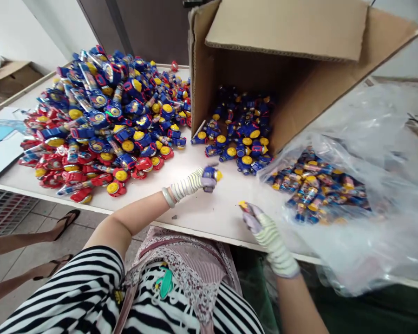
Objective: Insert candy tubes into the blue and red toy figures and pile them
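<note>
My left hand (195, 182), in a striped work glove, is closed around a small blue toy with a yellow cap (212, 175), held just above the white table (202, 208). My right hand (261, 225), also gloved, pinches a thin piece with a yellow tip (243, 204) near the table's front edge. Several blue toys (240, 139) spill from a tipped cardboard box (292, 74) right behind my hands. A clear plastic bag (362, 195) at the right holds more tube-shaped parts (316, 190).
A big heap of blue and red toys (101, 116) covers the table's left half. Another person's legs in sandals (52, 232) stand at the lower left. A second cardboard box (7, 76) sits far left.
</note>
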Action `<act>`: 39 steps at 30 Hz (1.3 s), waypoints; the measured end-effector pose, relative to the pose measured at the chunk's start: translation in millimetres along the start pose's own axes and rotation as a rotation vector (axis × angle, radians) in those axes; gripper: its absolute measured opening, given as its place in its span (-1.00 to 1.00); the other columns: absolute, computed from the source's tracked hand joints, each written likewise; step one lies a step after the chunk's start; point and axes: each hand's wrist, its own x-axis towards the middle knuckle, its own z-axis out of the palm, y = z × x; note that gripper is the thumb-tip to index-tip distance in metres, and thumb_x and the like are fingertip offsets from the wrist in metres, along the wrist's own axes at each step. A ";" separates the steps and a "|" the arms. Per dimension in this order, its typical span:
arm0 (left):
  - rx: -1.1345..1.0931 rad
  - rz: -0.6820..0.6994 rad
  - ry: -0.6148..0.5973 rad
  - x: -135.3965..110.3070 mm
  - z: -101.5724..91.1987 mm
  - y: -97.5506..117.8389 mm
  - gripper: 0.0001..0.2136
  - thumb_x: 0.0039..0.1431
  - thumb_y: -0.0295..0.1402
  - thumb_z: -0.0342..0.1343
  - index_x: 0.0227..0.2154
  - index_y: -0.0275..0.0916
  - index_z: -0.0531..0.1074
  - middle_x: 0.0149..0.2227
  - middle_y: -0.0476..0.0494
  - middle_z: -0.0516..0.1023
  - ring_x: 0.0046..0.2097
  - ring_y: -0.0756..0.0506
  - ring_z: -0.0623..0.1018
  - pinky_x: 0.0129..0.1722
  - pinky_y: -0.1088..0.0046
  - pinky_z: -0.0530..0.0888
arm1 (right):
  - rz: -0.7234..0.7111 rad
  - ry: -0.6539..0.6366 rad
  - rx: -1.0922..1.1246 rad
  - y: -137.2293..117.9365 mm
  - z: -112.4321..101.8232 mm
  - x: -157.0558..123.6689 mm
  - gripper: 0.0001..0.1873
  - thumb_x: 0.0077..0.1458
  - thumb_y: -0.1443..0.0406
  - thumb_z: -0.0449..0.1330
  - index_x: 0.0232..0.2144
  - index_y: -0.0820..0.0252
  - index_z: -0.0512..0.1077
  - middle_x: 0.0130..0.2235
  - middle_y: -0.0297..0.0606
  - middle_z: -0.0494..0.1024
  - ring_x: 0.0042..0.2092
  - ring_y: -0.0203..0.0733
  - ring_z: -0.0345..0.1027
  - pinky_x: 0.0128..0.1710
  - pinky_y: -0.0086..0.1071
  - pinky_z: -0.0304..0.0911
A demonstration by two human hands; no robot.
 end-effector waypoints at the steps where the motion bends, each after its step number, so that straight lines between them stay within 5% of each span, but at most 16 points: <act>1: -0.132 0.054 0.077 -2.8 1.5 2.3 -0.54 0.07 -0.21 0.24 0.01 -0.18 0.29 -0.26 -0.04 0.42 -0.40 0.02 0.44 -0.36 0.45 0.46 | -0.010 -0.038 0.109 -15.2 16.9 -2.9 -0.57 0.20 0.05 0.06 -0.02 0.12 0.46 -0.18 -0.10 0.65 -0.30 -0.07 0.49 -0.22 -0.17 0.44; 5: -0.412 0.172 0.329 -9.3 15.2 1.2 -0.57 0.10 -0.14 0.31 -0.06 -0.13 0.28 -0.18 -0.02 0.39 -0.34 0.05 0.45 -0.28 0.46 0.48 | -0.088 -0.011 0.043 -66.2 61.8 13.3 -0.59 0.26 0.07 0.05 -0.01 0.16 0.45 -0.13 -0.09 0.64 -0.23 -0.07 0.51 -0.17 -0.22 0.41; 12: -0.125 0.244 0.508 -19.4 21.0 -0.7 -0.48 0.06 -0.22 0.35 0.01 -0.15 0.22 -0.02 -0.14 0.41 -0.05 -0.06 0.50 0.08 0.33 0.48 | -0.101 -0.039 -0.395 -88.5 58.6 29.8 -0.63 0.32 0.10 0.01 -0.06 0.14 0.49 -0.12 -0.04 0.65 -0.15 0.02 0.51 -0.19 -0.28 0.29; 16: -0.223 0.212 0.432 -25.2 25.8 0.6 -0.40 0.03 -0.26 0.35 0.07 -0.13 0.17 -0.10 -0.08 0.40 -0.20 -0.03 0.52 -0.13 0.38 0.54 | -0.014 -0.039 -0.010 -84.8 75.8 19.0 -0.60 0.27 -0.03 0.03 -0.24 0.13 0.47 -0.38 -0.18 0.54 -0.38 -0.12 0.38 -0.35 -0.34 0.21; 19: -0.348 0.180 0.321 -29.0 28.5 -1.5 -0.38 0.08 -0.20 0.31 0.13 -0.09 0.12 -0.20 0.00 0.37 -0.36 0.01 0.50 -0.32 0.41 0.52 | 0.133 -0.232 0.610 -81.0 91.8 13.0 -0.38 0.24 -0.23 -0.11 -0.33 0.12 0.43 -0.61 -0.44 0.20 -0.63 -0.29 -0.04 -0.59 -0.38 0.02; 21: -0.338 0.167 0.295 -30.8 28.9 -1.8 -0.33 0.06 -0.20 0.34 0.15 -0.07 0.10 -0.20 0.00 0.38 -0.36 0.00 0.52 -0.33 0.41 0.52 | 0.187 -0.317 0.777 -80.5 94.2 13.0 -0.29 0.21 -0.30 -0.16 -0.34 0.12 0.43 -0.63 -0.50 0.10 -0.66 -0.32 -0.17 -0.64 -0.38 -0.05; 26: -0.262 0.204 0.438 -29.1 32.2 1.6 -0.31 0.03 -0.24 0.37 0.15 -0.09 0.11 -0.16 -0.03 0.42 -0.29 0.00 0.54 -0.20 0.40 0.54 | 0.120 -0.018 0.328 -84.2 79.1 20.7 -0.54 0.06 -0.12 0.25 -0.26 0.10 0.43 -0.34 -0.22 0.49 -0.34 -0.15 0.33 -0.38 -0.37 0.20; 28: -0.336 0.202 0.384 -27.8 33.4 2.8 -0.33 0.08 -0.21 0.34 0.17 -0.09 0.10 -0.22 0.00 0.41 -0.32 0.00 0.54 -0.26 0.42 0.53 | 0.133 -0.083 0.374 -82.8 79.7 21.3 -0.54 0.12 -0.15 0.18 -0.32 0.11 0.40 -0.43 -0.27 0.43 -0.42 -0.20 0.28 -0.44 -0.38 0.18; 33: -0.337 0.168 0.188 -29.0 22.8 -0.4 -0.32 0.02 -0.19 0.37 0.15 -0.14 0.18 -0.20 -0.03 0.43 -0.34 -0.03 0.54 -0.32 0.40 0.53 | 0.219 -0.470 0.943 -72.8 98.1 17.8 -0.34 0.21 -0.30 -0.16 -0.37 0.09 0.34 -0.68 -0.61 -0.04 -0.69 -0.36 -0.30 -0.69 -0.42 -0.15; 37: -0.217 0.154 0.382 -32.8 15.9 -5.9 -0.33 0.02 -0.28 0.39 0.14 -0.13 0.18 -0.13 -0.06 0.43 -0.29 0.00 0.54 -0.24 0.40 0.54 | 0.174 -0.153 0.654 -72.7 101.1 22.5 -0.50 0.05 -0.18 0.25 -0.38 0.10 0.36 -0.52 -0.40 0.33 -0.55 -0.32 0.09 -0.58 -0.43 -0.03; 39: -0.255 0.150 0.430 -35.4 17.0 -6.6 -0.34 0.04 -0.26 0.37 0.15 -0.12 0.17 -0.16 -0.04 0.41 -0.31 0.00 0.54 -0.26 0.40 0.53 | 0.192 -0.148 0.647 -74.0 104.8 22.7 -0.51 -0.01 -0.15 0.33 -0.42 0.09 0.34 -0.55 -0.42 0.31 -0.55 -0.32 0.08 -0.58 -0.44 -0.05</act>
